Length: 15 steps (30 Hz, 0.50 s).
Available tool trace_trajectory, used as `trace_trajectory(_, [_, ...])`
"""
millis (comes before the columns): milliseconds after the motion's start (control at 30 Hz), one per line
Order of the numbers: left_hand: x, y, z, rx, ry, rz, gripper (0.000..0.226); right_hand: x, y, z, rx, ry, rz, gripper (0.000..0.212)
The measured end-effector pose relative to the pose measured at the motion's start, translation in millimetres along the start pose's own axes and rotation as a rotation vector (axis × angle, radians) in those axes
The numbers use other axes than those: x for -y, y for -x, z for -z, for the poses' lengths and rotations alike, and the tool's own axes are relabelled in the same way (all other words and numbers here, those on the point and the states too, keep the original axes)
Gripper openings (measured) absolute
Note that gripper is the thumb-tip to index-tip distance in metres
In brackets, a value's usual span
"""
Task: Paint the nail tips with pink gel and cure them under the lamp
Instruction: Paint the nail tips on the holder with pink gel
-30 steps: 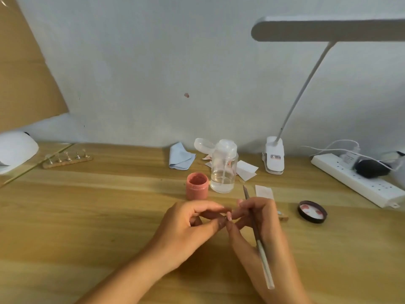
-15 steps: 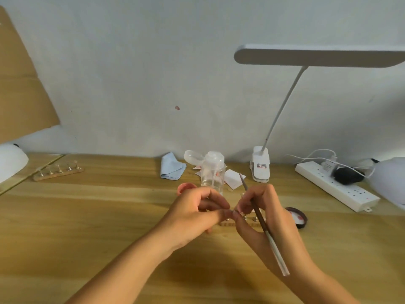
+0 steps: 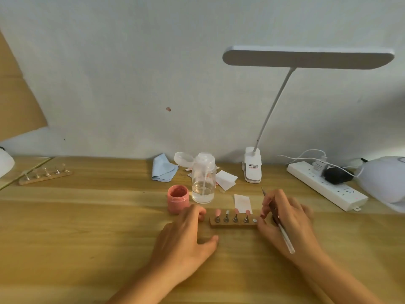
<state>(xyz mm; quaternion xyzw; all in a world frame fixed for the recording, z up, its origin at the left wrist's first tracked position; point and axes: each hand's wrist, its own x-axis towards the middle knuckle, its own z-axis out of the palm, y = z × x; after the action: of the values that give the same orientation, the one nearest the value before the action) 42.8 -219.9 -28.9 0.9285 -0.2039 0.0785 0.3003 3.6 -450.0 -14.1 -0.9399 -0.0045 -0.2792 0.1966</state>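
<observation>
Low in the centre we see the left hand (image 3: 188,235) lying flat on the tabletop (image 3: 87,238), fingers loose, thumb spread, holding nothing. Its fingertips are just beside the left end of the holder strip (image 3: 234,224); we cannot tell whether they touch. The right hand (image 3: 285,218) has its fingers curled round the brush (image 3: 283,232), fingertips at the strip's right end. On the strip stand the nail tips (image 3: 236,211), most of them pink. Just behind sit the pink gel jar (image 3: 178,199) and a clear pump bottle (image 3: 203,183). At the far right edge is the curing lamp (image 3: 385,181).
</observation>
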Motion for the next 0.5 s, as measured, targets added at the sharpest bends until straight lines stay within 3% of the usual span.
trace_trajectory(233, [1.2,-15.0,-0.6,0.073,0.077,0.031,0.051,-7.2,1.5,-6.8,0.030,0.015,0.049,0.041])
trace_trajectory(500, [1.1,-10.1,-2.4,0.050,0.124,0.019,0.045,-2.7,9.8,1.7,-0.008,0.077,0.055,0.039])
